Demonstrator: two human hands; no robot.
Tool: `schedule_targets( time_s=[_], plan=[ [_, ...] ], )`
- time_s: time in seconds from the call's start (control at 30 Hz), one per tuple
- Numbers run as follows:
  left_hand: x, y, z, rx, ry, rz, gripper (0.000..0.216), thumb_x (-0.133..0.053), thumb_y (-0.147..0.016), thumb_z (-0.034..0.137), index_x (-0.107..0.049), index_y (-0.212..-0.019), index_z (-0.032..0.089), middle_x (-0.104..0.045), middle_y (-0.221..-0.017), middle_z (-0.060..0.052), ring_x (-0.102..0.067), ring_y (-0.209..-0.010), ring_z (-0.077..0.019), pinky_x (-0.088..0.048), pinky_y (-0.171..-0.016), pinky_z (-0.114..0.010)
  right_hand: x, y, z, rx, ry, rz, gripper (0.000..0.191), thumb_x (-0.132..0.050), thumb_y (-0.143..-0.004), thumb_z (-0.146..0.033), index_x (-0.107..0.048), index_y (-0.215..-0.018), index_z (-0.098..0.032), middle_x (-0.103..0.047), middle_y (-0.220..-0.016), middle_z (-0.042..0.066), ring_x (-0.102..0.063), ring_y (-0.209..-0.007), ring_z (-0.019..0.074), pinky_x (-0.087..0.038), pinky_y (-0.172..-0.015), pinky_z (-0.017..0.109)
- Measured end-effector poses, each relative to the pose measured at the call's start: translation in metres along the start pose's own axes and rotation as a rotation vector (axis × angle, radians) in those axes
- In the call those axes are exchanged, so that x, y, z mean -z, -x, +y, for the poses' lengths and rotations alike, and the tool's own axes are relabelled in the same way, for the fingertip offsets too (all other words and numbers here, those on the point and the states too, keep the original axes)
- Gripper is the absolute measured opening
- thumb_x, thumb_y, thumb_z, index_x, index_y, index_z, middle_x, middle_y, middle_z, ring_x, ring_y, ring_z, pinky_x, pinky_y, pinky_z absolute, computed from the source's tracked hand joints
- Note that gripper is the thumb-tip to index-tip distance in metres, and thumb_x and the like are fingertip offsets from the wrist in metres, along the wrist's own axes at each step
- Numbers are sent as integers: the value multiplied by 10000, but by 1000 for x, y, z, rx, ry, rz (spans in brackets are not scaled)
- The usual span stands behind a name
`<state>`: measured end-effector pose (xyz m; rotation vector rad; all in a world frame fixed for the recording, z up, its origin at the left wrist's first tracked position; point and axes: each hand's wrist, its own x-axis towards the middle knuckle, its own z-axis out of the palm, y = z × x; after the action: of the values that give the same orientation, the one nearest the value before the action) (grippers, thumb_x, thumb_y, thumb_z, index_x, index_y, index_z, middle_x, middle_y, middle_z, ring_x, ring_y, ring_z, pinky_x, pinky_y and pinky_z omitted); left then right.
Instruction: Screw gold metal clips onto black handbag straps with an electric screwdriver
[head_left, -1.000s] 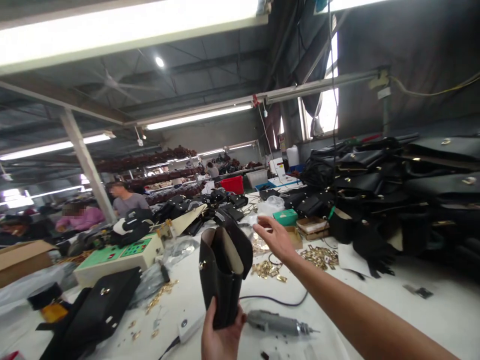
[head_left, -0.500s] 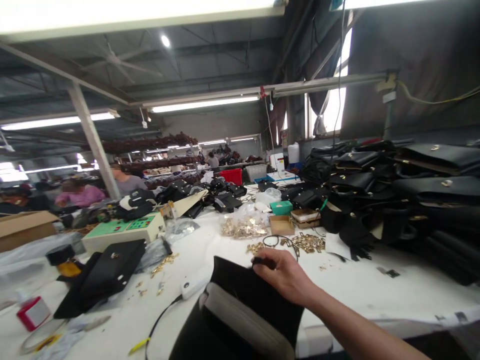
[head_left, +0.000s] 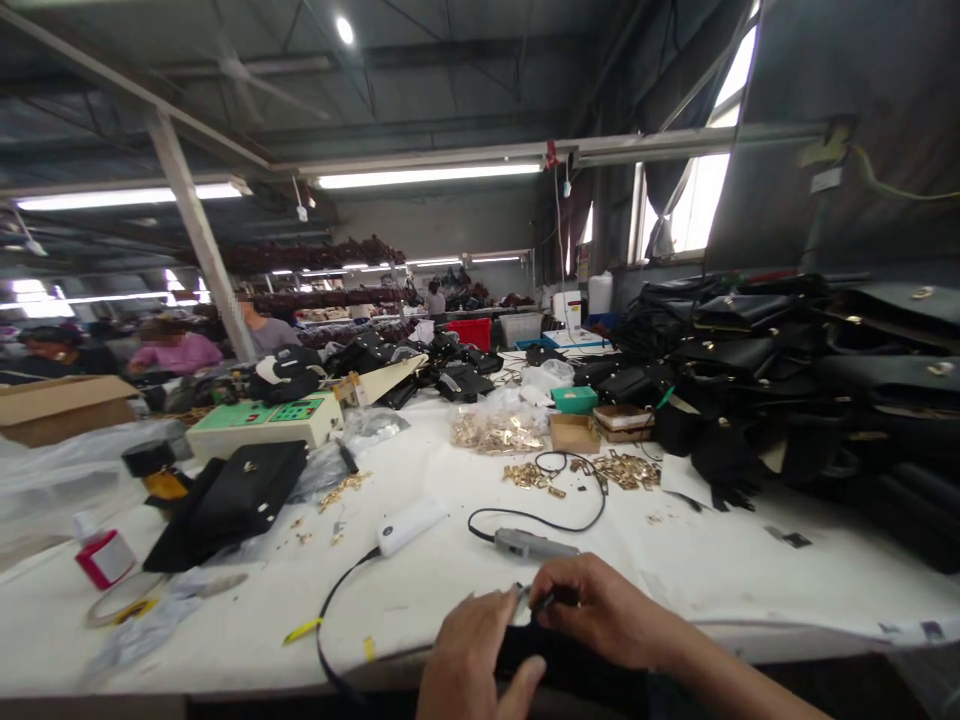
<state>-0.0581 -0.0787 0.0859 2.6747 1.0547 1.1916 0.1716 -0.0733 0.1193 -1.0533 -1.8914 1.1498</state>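
Note:
Both my hands are at the near edge of the white table (head_left: pixel 712 570). My left hand (head_left: pixel 472 660) rests on a black leather bag (head_left: pixel 555 665) that lies low at the table's edge, mostly hidden under my hands; its fingers are curled on the bag. My right hand (head_left: pixel 600 610) pinches a small dark part at the bag's top edge, fingers closed. A grey electric screwdriver (head_left: pixel 529 544) with a black cord lies just beyond my hands.
A white power adapter (head_left: pixel 411 524) lies left of the screwdriver, gold metal fittings (head_left: pixel 615 468) and small boxes behind. A flat black bag (head_left: pixel 240 495) and green-topped machine (head_left: pixel 262 420) stand at left. Stacked black bags (head_left: pixel 810 370) fill the right. Other people work at far left.
The bag went from held upright above the table down to the near edge. My right hand came back from reaching out and now pinches its top; the view tilted downward.

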Motion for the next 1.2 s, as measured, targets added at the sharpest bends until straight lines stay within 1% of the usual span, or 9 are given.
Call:
schedule_targets(
  time_s=[0.07, 0.13, 0.3, 0.47, 0.63, 0.77, 0.9, 1.03, 1.2],
  plan=[
    [-17, -16, 2, -45, 2, -79, 241, -597, -905, 246, -679, -1131, 256, -762, -909, -30, -722, -828, -214, -578, -811, -366, 4, 6, -9, 28, 129, 20, 299, -589, -799, -107, -764, -998, -246, -750, -943, 10, -661, -863, 183, -477, -787, 257],
    [-32, -24, 8, 9, 51, -143, 252, -516, -904, 149, -679, -1066, 254, -745, -853, -19, -703, -786, -209, -525, -733, -352, 9, 14, -17, 48, 243, 47, 386, -567, -760, -56, -770, -1002, -278, -744, -966, -3, -661, -894, 176, -466, -819, 252],
    [-50, -26, 16, 93, 113, -199, 281, -445, -940, 135, -664, -1049, 275, -720, -844, -1, -655, -783, -217, -382, -715, -370, 22, 29, -26, -14, 311, 50, 402, -591, -761, -65, -751, -1053, -292, -701, -1003, -2, -636, -901, 167, -456, -820, 249],
    [-56, -38, 11, 103, 92, -233, 271, -459, -946, 152, -667, -1066, 279, -697, -802, -2, -604, -730, -213, -309, -723, -382, 24, 26, -17, -48, 298, 112, 174, -625, -915, -245, -748, -1035, -274, -689, -967, 10, -628, -879, 169, -450, -797, 263],
    [-52, -50, 10, 106, 104, -321, 255, -435, -934, 134, -661, -958, 250, -677, -772, -1, -593, -718, -203, -293, -741, -383, 20, 23, 3, -114, 308, 235, 214, -750, -781, -137, -714, -955, -256, -672, -895, -18, -615, -825, 153, -441, -739, 249],
    [-43, -58, 13, 188, 143, -480, 258, -443, -972, 215, -592, -763, 224, -663, -715, 14, -582, -672, -176, -272, -689, -357, 14, 25, 13, -20, 252, 285, 113, -724, -826, -124, -678, -842, -226, -671, -859, -12, -620, -793, 138, -459, -727, 240],
    [-38, -63, 8, 284, 173, -614, 364, -410, -1024, 359, -602, -739, 238, -669, -703, 26, -609, -695, -171, -285, -688, -336, 15, 34, 12, 76, 133, 416, 96, -711, -884, -228, -671, -800, -207, -689, -845, 19, -639, -783, 145, -492, -727, 244],
    [-41, -62, -9, 432, 153, -635, 437, -394, -1026, 466, -605, -720, 235, -657, -717, 15, -607, -701, -171, -299, -665, -308, 37, 65, 16, -186, 125, 618, 199, -708, -875, -377, -670, -799, -197, -671, -742, 19, -618, -692, 161, -495, -659, 262],
    [-51, -60, -29, 411, 201, -600, 443, -392, -1020, 467, -549, -690, 216, -637, -778, 8, -592, -741, -165, -345, -726, -291, 70, 128, 51, -582, 411, 285, 156, -680, -831, -363, -740, -886, -230, -732, -799, 23, -671, -741, 203, -507, -697, 287]
  ],
)
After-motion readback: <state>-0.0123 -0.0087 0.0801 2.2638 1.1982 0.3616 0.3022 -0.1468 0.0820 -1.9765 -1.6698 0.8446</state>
